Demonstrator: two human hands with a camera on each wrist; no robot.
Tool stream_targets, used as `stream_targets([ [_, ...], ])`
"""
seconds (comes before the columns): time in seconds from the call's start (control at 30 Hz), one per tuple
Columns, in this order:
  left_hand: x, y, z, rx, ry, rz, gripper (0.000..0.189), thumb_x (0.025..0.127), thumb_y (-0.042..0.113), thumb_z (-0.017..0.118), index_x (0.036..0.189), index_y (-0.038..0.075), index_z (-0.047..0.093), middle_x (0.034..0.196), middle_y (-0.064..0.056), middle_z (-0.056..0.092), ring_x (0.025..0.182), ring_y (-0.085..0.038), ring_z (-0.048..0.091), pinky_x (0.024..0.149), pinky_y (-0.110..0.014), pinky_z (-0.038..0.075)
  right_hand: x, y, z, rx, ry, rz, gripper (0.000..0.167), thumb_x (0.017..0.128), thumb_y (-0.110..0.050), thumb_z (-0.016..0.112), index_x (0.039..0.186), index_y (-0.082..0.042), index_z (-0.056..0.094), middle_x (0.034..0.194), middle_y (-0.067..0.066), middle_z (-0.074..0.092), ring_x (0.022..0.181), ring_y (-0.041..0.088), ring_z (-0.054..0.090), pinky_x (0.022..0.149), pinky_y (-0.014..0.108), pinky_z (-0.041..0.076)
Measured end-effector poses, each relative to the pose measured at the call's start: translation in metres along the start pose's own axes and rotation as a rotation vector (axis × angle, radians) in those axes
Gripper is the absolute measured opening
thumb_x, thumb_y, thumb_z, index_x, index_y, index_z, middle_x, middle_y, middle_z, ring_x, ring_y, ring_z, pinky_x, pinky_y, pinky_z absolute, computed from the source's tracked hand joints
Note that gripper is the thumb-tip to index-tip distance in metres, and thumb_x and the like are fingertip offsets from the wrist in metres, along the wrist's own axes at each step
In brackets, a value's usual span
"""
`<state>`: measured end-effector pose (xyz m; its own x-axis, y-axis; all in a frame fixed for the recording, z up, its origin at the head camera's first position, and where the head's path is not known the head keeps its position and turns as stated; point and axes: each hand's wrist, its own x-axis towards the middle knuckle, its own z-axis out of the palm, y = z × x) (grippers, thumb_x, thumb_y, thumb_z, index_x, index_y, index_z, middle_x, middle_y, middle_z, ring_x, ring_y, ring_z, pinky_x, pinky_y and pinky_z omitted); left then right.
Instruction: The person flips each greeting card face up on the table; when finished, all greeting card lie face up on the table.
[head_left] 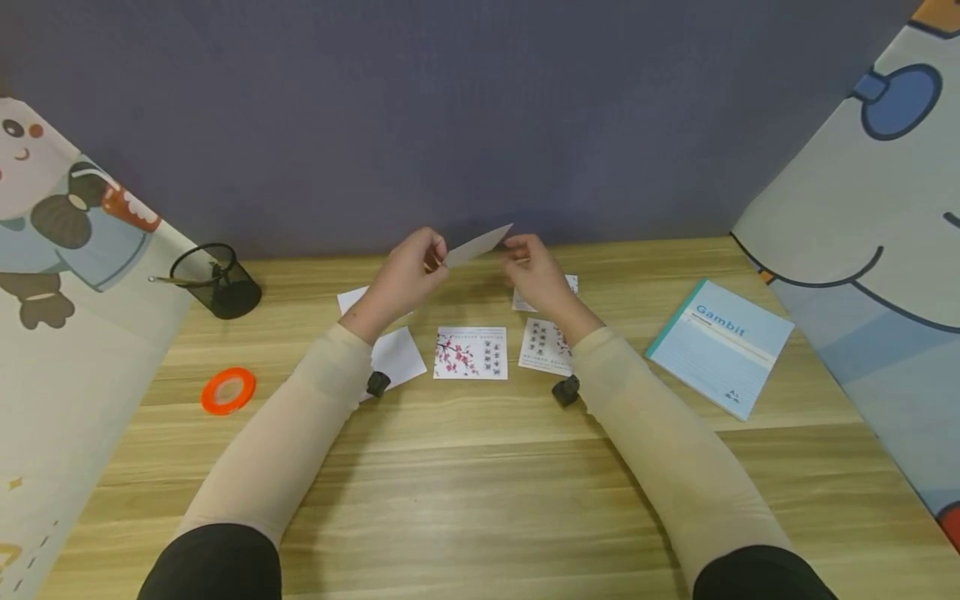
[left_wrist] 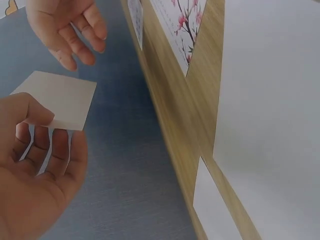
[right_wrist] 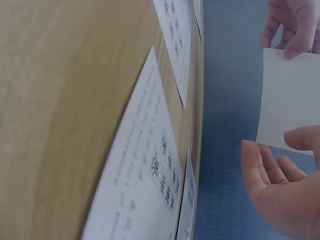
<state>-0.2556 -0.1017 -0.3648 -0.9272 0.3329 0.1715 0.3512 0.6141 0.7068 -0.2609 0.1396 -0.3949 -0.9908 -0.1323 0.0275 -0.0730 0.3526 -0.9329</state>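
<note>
My left hand (head_left: 411, 271) pinches a small white card (left_wrist: 62, 97) by one edge, thumb on top and fingers beneath. The card is raised above the far side of the table, its plain face showing in both wrist views. Beside its opposite end is my right hand (head_left: 538, 273), fingers loosely bent and thumb apart; the left wrist view shows a gap between them. Below lie a card with pink blossoms and writing (head_left: 471, 353), a similar card (head_left: 546, 346) to its right, and another (head_left: 525, 302) partly behind the right hand. Blank white cards (head_left: 399, 357) lie by the left forearm.
A black mesh pen holder (head_left: 236, 292) lies tipped at the far left, a pencil sticking out. In front of it is an orange roll of tape (head_left: 228, 391). A light blue notebook (head_left: 720, 348) lies at the right. A dark partition (head_left: 480, 125) rises behind the table (head_left: 480, 500).
</note>
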Motion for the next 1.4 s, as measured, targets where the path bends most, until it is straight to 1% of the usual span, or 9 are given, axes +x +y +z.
stream_targets([
  [0.2, 0.0, 0.0, 0.003, 0.084, 0.04, 0.082, 0.016, 0.097, 0.001, 0.061, 0.111, 0.005, 0.055, 0.115, -0.011, 0.06, 0.108, -0.027, 0.064, 0.099, -0.039, 0.059, -0.001, -0.002, 0.001, 0.055, 0.001, 0.026, 0.04, 0.111, -0.017, 0.054, 0.147, 0.001, 0.048, 0.136, 0.024, 0.06, 0.113, 0.044, 0.07, 0.104, 0.049, 0.062],
  [0.5, -0.002, 0.005, 0.006, 0.269, 0.12, 0.23, 0.011, 0.095, 0.0, 0.064, 0.104, 0.004, 0.059, 0.11, -0.012, 0.062, 0.101, -0.027, 0.058, 0.092, -0.039, 0.054, 0.002, -0.001, -0.001, 0.219, -0.033, 0.088, 0.038, 0.115, -0.017, 0.043, 0.149, 0.0, 0.043, 0.147, 0.029, 0.058, 0.119, 0.04, 0.069, 0.099, 0.035, 0.064],
  [0.67, -0.004, 0.006, 0.008, 0.335, 0.17, 0.32, 0.011, 0.095, 0.001, 0.067, 0.102, 0.004, 0.06, 0.106, -0.012, 0.063, 0.098, -0.029, 0.057, 0.09, -0.042, 0.052, 0.001, -0.002, -0.002, 0.286, -0.041, 0.107, 0.035, 0.116, -0.018, 0.035, 0.144, 0.001, 0.045, 0.145, 0.026, 0.06, 0.113, 0.035, 0.071, 0.098, 0.035, 0.065],
  [0.77, -0.005, 0.005, 0.009, 0.357, 0.2, 0.395, 0.012, 0.094, -0.001, 0.067, 0.103, 0.003, 0.06, 0.105, -0.012, 0.064, 0.097, -0.031, 0.057, 0.089, -0.042, 0.051, 0.002, -0.005, -0.003, 0.382, -0.046, 0.135, 0.037, 0.117, -0.022, 0.032, 0.142, 0.002, 0.045, 0.141, 0.027, 0.061, 0.104, 0.03, 0.072, 0.094, 0.033, 0.065],
  [0.9, -0.005, 0.003, 0.01, 0.381, 0.23, 0.484, 0.013, 0.092, -0.005, 0.066, 0.102, 0.002, 0.061, 0.104, -0.012, 0.065, 0.099, -0.032, 0.058, 0.092, -0.041, 0.053, 0.004, -0.009, -0.005, 0.58, -0.03, 0.208, 0.054, 0.118, -0.036, 0.035, 0.156, 0.002, 0.037, 0.12, 0.022, 0.068, 0.088, 0.024, 0.073, 0.083, 0.032, 0.066],
  [1.0, -0.004, 0.001, 0.011, 0.393, 0.238, 0.521, 0.015, 0.09, -0.006, 0.066, 0.101, 0.002, 0.061, 0.104, -0.012, 0.065, 0.1, -0.032, 0.059, 0.094, -0.04, 0.054, 0.005, -0.01, -0.007, 0.693, -0.021, 0.25, 0.062, 0.116, -0.044, 0.037, 0.16, -0.001, 0.031, 0.098, 0.012, 0.071, 0.077, 0.022, 0.073, 0.076, 0.032, 0.066],
  [1.1, -0.005, -0.001, 0.012, 0.402, 0.235, 0.537, 0.017, 0.088, -0.009, 0.066, 0.1, 0.002, 0.06, 0.104, -0.012, 0.065, 0.102, -0.032, 0.059, 0.096, -0.04, 0.054, 0.005, -0.009, -0.009, 0.756, -0.034, 0.263, 0.052, 0.116, -0.045, 0.038, 0.148, -0.004, 0.041, 0.088, 0.006, 0.072, 0.074, 0.02, 0.072, 0.074, 0.031, 0.065],
  [1.23, -0.007, -0.003, 0.012, 0.415, 0.225, 0.54, 0.021, 0.087, -0.012, 0.065, 0.1, 0.003, 0.059, 0.105, -0.011, 0.064, 0.102, -0.031, 0.058, 0.096, -0.039, 0.054, 0.004, -0.005, -0.012, 0.788, -0.067, 0.262, 0.034, 0.115, -0.043, 0.042, 0.124, -0.011, 0.052, 0.09, 0.003, 0.069, 0.075, 0.018, 0.07, 0.076, 0.03, 0.065],
  [1.4, -0.008, -0.005, 0.011, 0.427, 0.203, 0.544, 0.02, 0.089, -0.011, 0.066, 0.101, 0.003, 0.06, 0.107, -0.01, 0.064, 0.103, -0.03, 0.058, 0.093, -0.038, 0.054, 0.004, -0.002, -0.015, 0.765, -0.122, 0.246, 0.025, 0.115, -0.035, 0.046, 0.116, -0.012, 0.056, 0.096, 0.0, 0.067, 0.076, 0.016, 0.069, 0.078, 0.029, 0.063],
])
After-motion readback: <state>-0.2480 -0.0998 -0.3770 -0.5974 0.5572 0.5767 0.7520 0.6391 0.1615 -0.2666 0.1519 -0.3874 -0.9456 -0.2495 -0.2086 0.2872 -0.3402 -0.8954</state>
